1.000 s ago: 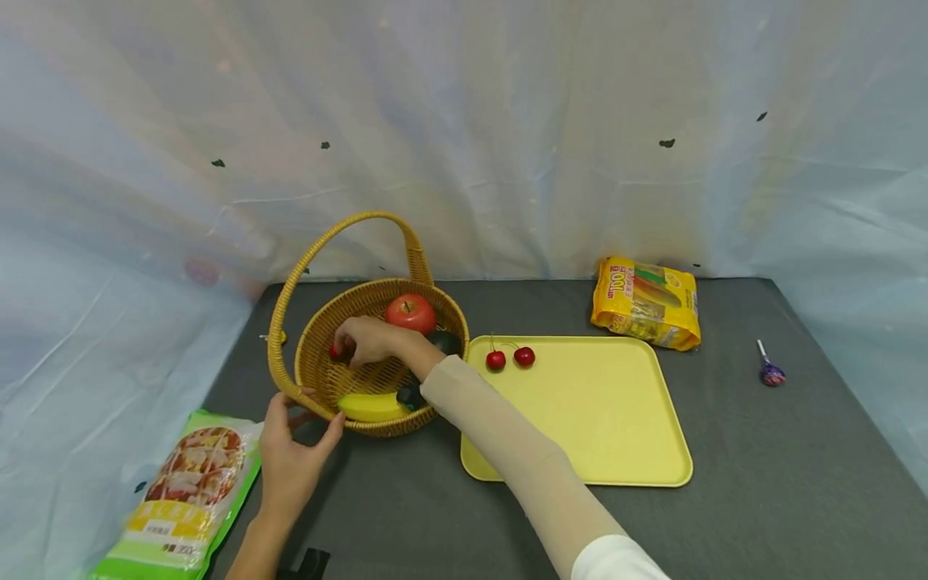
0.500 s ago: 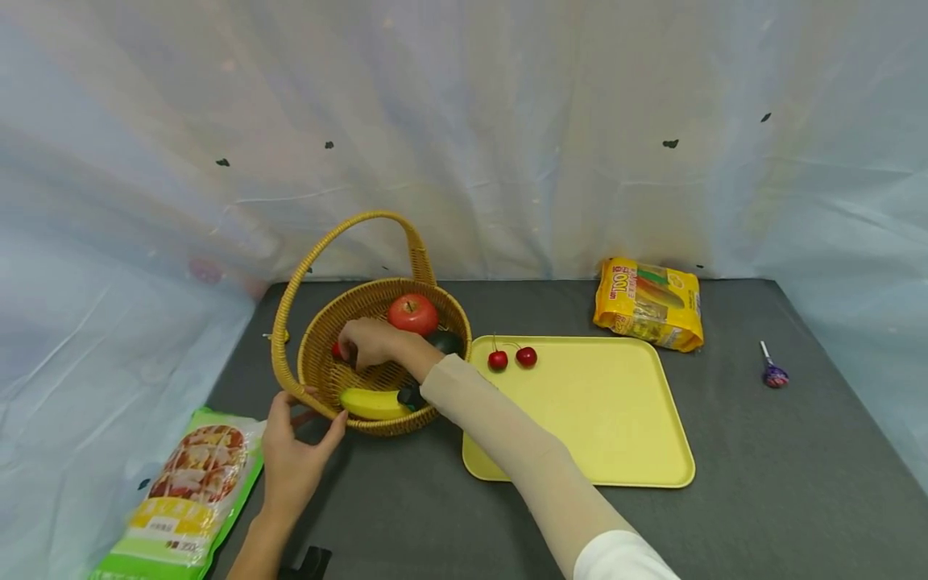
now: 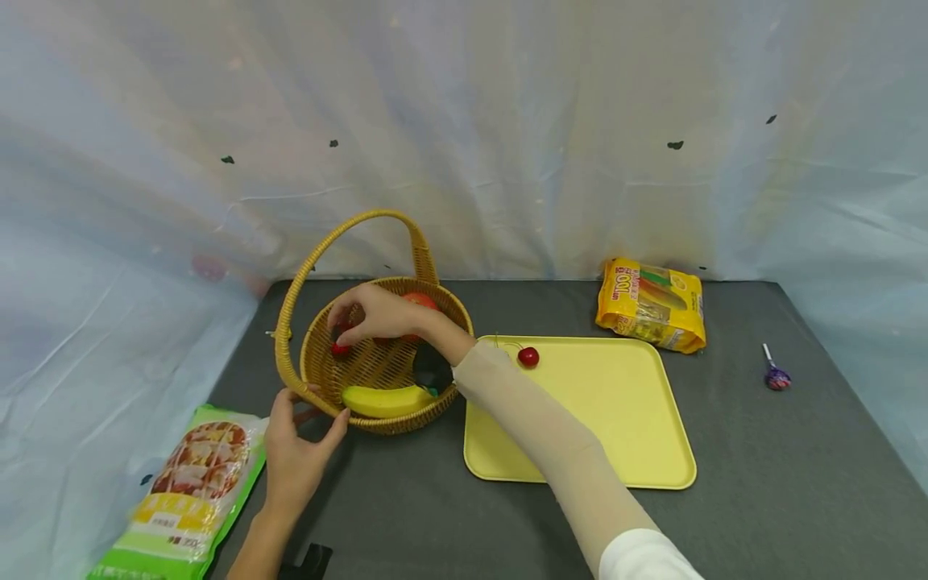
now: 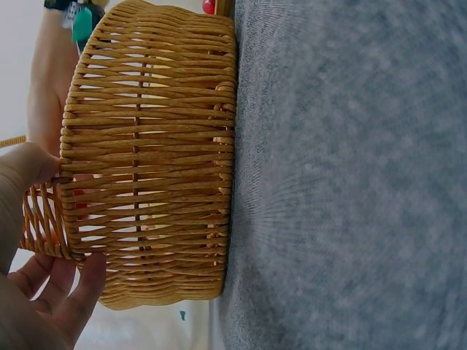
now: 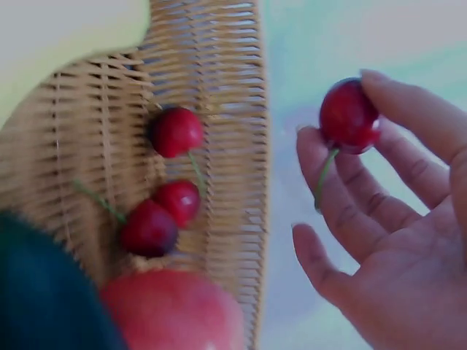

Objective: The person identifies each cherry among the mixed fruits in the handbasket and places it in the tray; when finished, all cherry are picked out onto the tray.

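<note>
A wicker basket (image 3: 322, 379) with a tall handle stands left of centre on the dark table. My right hand (image 3: 362, 312) hovers over it and pinches a red cherry (image 5: 348, 117) between thumb and fingers (image 5: 343, 197). Three more cherries (image 5: 164, 197) lie on the basket floor beside a red apple (image 3: 420, 301), a banana (image 3: 387, 399) and a dark vegetable (image 3: 433, 367). My left hand (image 3: 304, 423) holds the basket (image 4: 153, 146) at the near foot of its handle, thumb on one side and fingers on the other.
A yellow tray (image 3: 587, 419) lies right of the basket with one cherry (image 3: 528, 357) showing on its far edge. A yellow packet (image 3: 650, 303) sits behind it, a lollipop (image 3: 774, 375) far right, a green packet (image 3: 188, 491) near left. Pale sheeting encloses the table.
My right hand has risen from the basket floor with a cherry in its fingertips. Its forearm now covers one of the tray cherries. The left hand has stayed on the basket.
</note>
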The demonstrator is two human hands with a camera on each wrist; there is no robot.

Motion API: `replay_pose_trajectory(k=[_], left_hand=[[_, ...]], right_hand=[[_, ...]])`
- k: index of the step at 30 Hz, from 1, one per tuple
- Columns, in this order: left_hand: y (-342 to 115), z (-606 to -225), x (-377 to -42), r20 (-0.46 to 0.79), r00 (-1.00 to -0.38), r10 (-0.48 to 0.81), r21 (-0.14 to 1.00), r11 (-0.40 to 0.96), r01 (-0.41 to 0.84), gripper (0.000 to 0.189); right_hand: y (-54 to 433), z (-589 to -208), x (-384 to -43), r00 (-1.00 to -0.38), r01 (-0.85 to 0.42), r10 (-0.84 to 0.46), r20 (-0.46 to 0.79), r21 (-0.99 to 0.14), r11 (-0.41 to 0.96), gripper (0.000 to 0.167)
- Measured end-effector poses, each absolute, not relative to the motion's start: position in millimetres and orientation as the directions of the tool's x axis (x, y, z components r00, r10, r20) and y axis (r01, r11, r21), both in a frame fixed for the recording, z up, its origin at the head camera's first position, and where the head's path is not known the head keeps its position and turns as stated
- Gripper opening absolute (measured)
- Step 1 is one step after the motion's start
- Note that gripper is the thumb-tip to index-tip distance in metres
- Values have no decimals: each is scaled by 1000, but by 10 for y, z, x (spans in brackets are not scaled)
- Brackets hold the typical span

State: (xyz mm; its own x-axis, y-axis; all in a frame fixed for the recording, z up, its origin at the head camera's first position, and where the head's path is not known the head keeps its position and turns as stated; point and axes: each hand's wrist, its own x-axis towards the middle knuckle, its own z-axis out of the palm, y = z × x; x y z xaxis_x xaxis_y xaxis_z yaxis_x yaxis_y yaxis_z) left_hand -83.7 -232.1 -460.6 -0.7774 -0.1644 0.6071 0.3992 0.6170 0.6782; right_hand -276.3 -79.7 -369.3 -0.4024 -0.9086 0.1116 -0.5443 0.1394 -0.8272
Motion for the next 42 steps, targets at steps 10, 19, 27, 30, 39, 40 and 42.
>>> replay_pose_trajectory(k=[10,19,27,30,39,40,42], left_hand=[[-2293,-4610,-833,610,-776,-160,680,608,409,53],[-2328,-4576,-816,592,-787,-173,697,601,392,51],[-2348,-4578,-804,588,-789,-178,699,603,385,51],[-2351,-4586,-801,603,-780,-166,688,604,403,51],[-2353,-4561,-806,595,-784,-179,701,593,396,50],[-2351,-4556,-804,593,-784,-183,703,592,393,50],[-2346,-4553,-800,597,-780,-187,702,592,395,51]], right_hand=[[260,-3681,-2707,-527,-509,-810,258,-859,57,27],[1049,-4088,-2446,-718,-569,-594,362,-797,203,23],[1595,-4280,-2276,-808,-520,-494,322,-785,338,28],[1760,-4342,-2253,-823,-501,-482,300,-782,371,27],[1982,-4461,-2260,-820,-498,-490,296,-792,354,31],[1985,-4470,-2262,-819,-495,-492,294,-796,348,31],[1992,-4494,-2265,-823,-483,-495,280,-804,347,32]])
